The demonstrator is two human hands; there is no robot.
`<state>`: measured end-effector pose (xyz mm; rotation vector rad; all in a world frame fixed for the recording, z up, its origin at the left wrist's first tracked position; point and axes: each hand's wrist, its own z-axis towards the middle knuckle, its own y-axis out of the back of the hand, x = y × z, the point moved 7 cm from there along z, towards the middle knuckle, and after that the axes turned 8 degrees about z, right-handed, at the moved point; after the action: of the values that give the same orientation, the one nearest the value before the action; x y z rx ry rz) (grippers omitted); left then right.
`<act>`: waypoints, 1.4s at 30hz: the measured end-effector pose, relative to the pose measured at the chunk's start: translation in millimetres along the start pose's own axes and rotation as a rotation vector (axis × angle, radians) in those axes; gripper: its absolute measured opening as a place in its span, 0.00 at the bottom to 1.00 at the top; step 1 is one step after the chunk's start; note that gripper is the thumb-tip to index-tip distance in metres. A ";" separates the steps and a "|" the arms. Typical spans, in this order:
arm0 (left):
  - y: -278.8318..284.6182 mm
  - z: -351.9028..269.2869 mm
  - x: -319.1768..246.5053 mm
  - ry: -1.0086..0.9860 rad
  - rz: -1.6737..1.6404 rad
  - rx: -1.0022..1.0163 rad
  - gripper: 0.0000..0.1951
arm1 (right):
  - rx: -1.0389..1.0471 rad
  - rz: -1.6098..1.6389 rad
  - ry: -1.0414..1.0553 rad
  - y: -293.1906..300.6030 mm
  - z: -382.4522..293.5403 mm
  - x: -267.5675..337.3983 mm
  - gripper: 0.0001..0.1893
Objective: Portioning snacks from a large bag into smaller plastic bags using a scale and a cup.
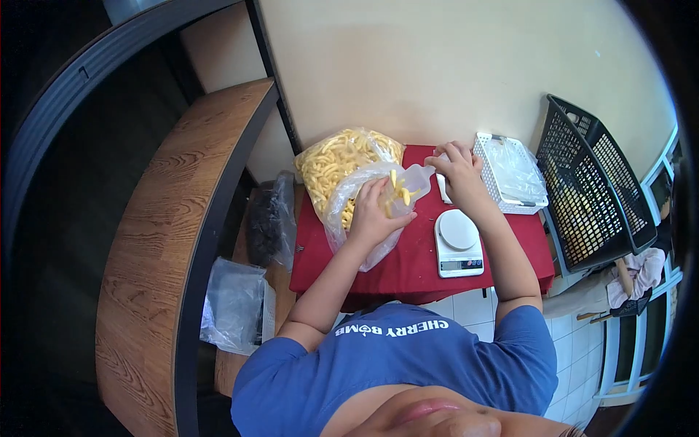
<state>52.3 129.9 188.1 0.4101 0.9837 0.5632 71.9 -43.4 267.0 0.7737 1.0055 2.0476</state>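
My left hand (375, 214) is curled around the wide end of a translucent plastic scoop (419, 179). Several yellow stick snacks (403, 191) show at the scoop, by my fingers. At its narrow end, the fingers of my right hand (457, 166) are closed on it. Beneath my left hand gapes the mouth of a large clear plastic bag (338, 199), full of the same yellow snacks. Below my right forearm, a white digital kitchen scale (457, 235) rests with its round platform bare. My palms hide part of the scoop.
A red cloth (420, 262) covers the table. Clear plastic bags (513, 166) lie in a white basket (521, 207) at right. Beyond stands a black plastic crate (590, 185). At left are a wooden shelf (158, 218) and a dark bundle in plastic (267, 218). Another person (622, 284) is at far right.
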 end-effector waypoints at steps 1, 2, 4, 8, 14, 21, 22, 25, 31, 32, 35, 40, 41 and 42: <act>-1.1 -0.1 2.7 0.002 0.002 -0.001 0.45 | -0.003 0.020 -0.007 -3.1 0.5 -2.2 0.23; -0.7 -0.8 5.9 0.003 0.024 -0.033 0.44 | -0.002 0.023 -0.005 -7.4 1.0 -3.8 0.23; -0.1 -2.2 12.5 0.005 0.049 -0.067 0.43 | 0.042 0.107 -0.069 -18.2 1.5 -11.3 0.22; 3.3 -2.3 16.9 0.025 0.054 -0.063 0.43 | 0.008 0.139 -0.070 -19.9 0.7 -8.9 0.23; -1.7 -2.0 28.9 0.042 0.021 -0.030 0.43 | -0.142 -0.214 0.181 -6.7 -1.6 30.9 0.21; -8.6 -3.1 49.2 0.151 -0.150 -0.022 0.41 | -0.297 -0.367 0.354 -2.5 -1.3 47.5 0.18; -8.3 -4.0 50.5 0.152 -0.151 -0.018 0.41 | -0.344 -0.373 0.357 1.0 -3.1 46.2 0.18; 8.5 -15.2 46.2 0.041 -0.280 -0.088 0.36 | -0.318 -0.270 0.153 12.1 -3.3 34.6 0.21; 91.8 -58.3 41.8 -0.217 -0.710 -0.406 0.34 | -0.113 -0.037 -0.061 -26.3 -24.0 8.2 0.18; 107.7 -55.5 31.0 -0.240 -0.759 -0.411 0.38 | -0.106 -0.033 -0.060 -36.1 -28.3 8.7 0.18; 129.0 -67.9 49.9 -0.288 -0.832 -0.493 0.44 | 0.087 0.081 0.027 -94.5 -36.1 11.9 0.15; 117.1 -93.9 113.4 -0.086 -0.340 -0.488 0.45 | -0.002 -0.010 0.098 -137.4 -22.6 30.7 0.16; 108.4 -100.1 125.6 -0.083 -0.313 -0.476 0.44 | -0.045 -0.036 0.080 -144.8 -14.8 29.8 0.15; 97.6 -104.7 131.4 -0.030 -0.379 -0.441 0.44 | -0.089 -0.065 0.059 -150.4 -9.1 28.1 0.13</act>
<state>-6.7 294.9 104.3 -0.1602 0.8512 0.4107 99.6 41.6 142.5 0.6303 0.9531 2.0549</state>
